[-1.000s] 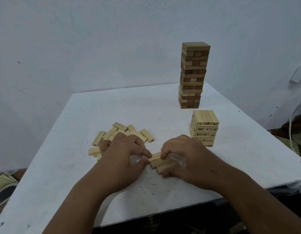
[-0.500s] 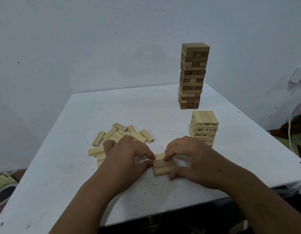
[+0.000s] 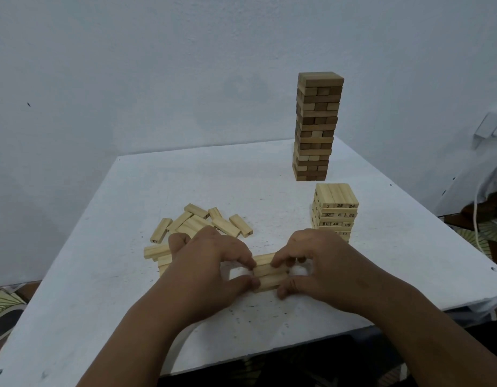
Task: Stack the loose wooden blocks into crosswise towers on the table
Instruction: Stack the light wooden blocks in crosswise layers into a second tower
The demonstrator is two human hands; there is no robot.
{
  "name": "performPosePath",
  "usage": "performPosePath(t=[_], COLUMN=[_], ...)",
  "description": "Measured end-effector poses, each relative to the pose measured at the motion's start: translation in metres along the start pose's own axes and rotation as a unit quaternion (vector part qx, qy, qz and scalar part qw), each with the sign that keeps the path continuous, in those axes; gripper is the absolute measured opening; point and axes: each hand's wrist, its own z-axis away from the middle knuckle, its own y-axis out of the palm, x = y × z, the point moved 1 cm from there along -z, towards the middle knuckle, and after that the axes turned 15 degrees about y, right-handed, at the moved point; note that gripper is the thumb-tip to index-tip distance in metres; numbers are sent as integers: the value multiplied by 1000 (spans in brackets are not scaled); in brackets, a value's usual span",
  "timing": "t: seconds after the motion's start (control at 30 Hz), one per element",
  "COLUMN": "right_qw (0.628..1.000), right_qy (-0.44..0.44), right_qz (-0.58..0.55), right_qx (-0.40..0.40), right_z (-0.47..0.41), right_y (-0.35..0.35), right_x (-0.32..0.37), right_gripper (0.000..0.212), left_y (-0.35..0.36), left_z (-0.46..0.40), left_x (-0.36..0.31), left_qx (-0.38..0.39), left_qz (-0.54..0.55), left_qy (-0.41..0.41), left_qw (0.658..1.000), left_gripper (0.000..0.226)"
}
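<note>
Both hands near the counter's [image 3: 107,317] front edge, roughly mid-width. Left hand [image 3: 211,263] pinches the left end of a row of three blocks [image 3: 267,273], thumb on the near side, fingertips on the far side. Right hand [image 3: 322,263] pinches the right end the same way, thumb near, fingers curled over the far block. Blocks lie side by side, flat on the counter, between the two hands. Behind the left hand, toward the left edge: loose blocks [image 3: 202,222] in a scattered pile, a few partly hidden by the hand. Behind the right hand, toward the right edge: short light tower [image 3: 336,210], numbers printed on block ends, base partly hidden by the fingers. Farther back near the far right corner: tall tower [image 3: 315,127] of darker blocks, upright, layers crosswise.
</note>
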Motion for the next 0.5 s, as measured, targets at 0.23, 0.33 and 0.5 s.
performPosePath(t=[0.23,0.33,0.5], right_qw=[1000,1000,1000], right_qy=[1,2,5], right_qz=[-1,-3,-18], right_qx=[6,4,-2], right_z=[1,1,2], right_y=[-1,-1,-4], right_x=[0,0,-2], right_gripper=[41,40,41], left_y=[0,0,2], left_z=[0,0,1], left_x=[1,2,4], left_qx=[-7,-5,-9], left_qz=[13,9,15], left_qy=[9,10,16], left_qw=[1000,1000,1000], left_gripper=[20,22,29])
